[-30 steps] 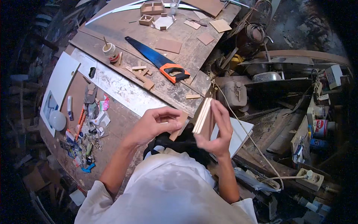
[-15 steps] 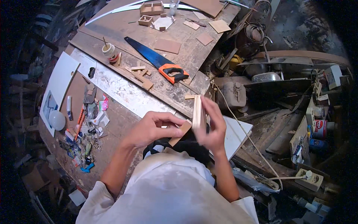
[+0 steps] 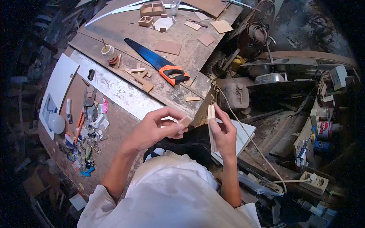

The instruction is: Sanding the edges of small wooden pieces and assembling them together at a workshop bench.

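Between the fingertips of my left hand is a small flat wooden piece, its far end pointing up and right. My right hand grips a narrow pale wooden block with layered edges, held lengthwise away from me; its lower part runs along the palm. The two pieces are apart, in front of my body. Just beyond them a short wood strip lies at the bench edge. Further off is a handsaw with an orange and black handle. Several wood offcuts lie left of it.
An open glue jar with a stick in it stands on the bench. Small wooden boxes and thin panels lie farther back. A white bulb and mixed clutter sit left. A cable and power socket are right.
My hands have drawn apart. The left hand's wooden piece has turned and shows less of its length. The right hand, blurred before, has moved slightly right with the block.
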A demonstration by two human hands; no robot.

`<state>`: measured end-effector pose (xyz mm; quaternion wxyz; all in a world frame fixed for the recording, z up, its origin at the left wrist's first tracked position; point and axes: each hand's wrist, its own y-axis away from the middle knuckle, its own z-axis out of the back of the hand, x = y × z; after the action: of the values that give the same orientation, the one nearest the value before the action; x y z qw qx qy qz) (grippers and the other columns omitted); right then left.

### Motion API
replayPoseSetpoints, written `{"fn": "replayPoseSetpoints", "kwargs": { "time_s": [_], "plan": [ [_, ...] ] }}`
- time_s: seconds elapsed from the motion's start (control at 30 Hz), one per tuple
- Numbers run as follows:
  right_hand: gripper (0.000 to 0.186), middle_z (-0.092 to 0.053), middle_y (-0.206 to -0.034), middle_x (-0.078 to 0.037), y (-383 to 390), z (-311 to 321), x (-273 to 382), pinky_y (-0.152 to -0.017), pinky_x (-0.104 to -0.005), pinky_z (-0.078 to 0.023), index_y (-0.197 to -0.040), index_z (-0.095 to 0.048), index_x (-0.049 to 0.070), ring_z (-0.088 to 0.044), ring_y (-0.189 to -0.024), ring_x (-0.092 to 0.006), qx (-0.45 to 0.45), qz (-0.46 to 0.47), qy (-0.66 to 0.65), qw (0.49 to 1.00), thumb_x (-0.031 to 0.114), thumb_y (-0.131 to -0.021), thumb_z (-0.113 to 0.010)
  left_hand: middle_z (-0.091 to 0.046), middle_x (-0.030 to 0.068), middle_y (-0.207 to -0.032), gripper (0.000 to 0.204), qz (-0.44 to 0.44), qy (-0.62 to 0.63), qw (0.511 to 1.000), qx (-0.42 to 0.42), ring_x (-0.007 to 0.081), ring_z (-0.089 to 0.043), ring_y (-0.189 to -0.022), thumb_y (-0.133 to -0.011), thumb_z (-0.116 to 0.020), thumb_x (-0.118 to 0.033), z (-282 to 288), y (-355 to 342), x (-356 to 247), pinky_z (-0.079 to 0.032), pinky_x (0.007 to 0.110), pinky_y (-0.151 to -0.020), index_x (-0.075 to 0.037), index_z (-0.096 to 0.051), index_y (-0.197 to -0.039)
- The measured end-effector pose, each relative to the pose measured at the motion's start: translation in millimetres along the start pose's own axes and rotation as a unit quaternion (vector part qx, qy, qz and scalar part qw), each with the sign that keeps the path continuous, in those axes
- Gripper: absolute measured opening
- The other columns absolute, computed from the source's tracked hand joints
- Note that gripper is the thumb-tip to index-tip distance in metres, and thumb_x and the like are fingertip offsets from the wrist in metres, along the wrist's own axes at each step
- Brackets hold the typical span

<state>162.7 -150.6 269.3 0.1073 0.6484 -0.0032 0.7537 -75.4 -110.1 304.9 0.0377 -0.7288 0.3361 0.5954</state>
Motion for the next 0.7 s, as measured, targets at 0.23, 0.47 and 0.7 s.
{"fn": "replayPoseSetpoints", "kwargs": {
  "time_s": [0.23, 0.47, 0.7],
  "plan": [
    [0.063, -0.054, -0.134, -0.014, 14, -16, 3, -0.102, -0.0326, -0.042, -0.141, -0.048, -0.003, -0.054, -0.12, -0.02, 0.017, 0.015, -0.026, 0.999, 0.017, -0.087, -0.073, -0.065, 0.0137, -0.116, 0.035, 0.015, 0.123, 0.992, -0.03, 0.018, -0.066, -0.102, -0.098, -0.058, -0.009, -7, -11, 10, -0.054, 0.03, -0.09, -0.001, -0.05, -0.13],
    [0.07, -0.05, -0.139, -0.014, 17, -27, -2, -0.103, -0.0335, -0.042, -0.144, -0.045, -0.002, -0.051, -0.124, -0.0211, -0.002, 0.068, -0.052, 0.996, 0.013, -0.083, -0.075, -0.064, 0.0174, -0.117, 0.039, 0.023, 0.171, 0.984, -0.042, 0.0196, -0.065, -0.105, -0.101, -0.053, -0.016, -6, -7, 12, -0.055, 0.032, -0.094, 0.005, -0.048, -0.134],
    [0.075, -0.05, -0.138, -0.015, 18, -28, 0, -0.103, -0.0341, -0.041, -0.144, -0.044, -0.002, -0.051, -0.123, -0.0221, -0.003, 0.12, 0.005, 0.993, 0.014, -0.078, -0.077, -0.064, 0.0149, -0.118, 0.04, 0.071, 0.247, 0.966, -0.03, 0.018, -0.065, -0.106, -0.099, -0.057, -0.011, -7, -10, 10, -0.055, 0.031, -0.094, 0.005, -0.05, -0.135]
  ]
}}
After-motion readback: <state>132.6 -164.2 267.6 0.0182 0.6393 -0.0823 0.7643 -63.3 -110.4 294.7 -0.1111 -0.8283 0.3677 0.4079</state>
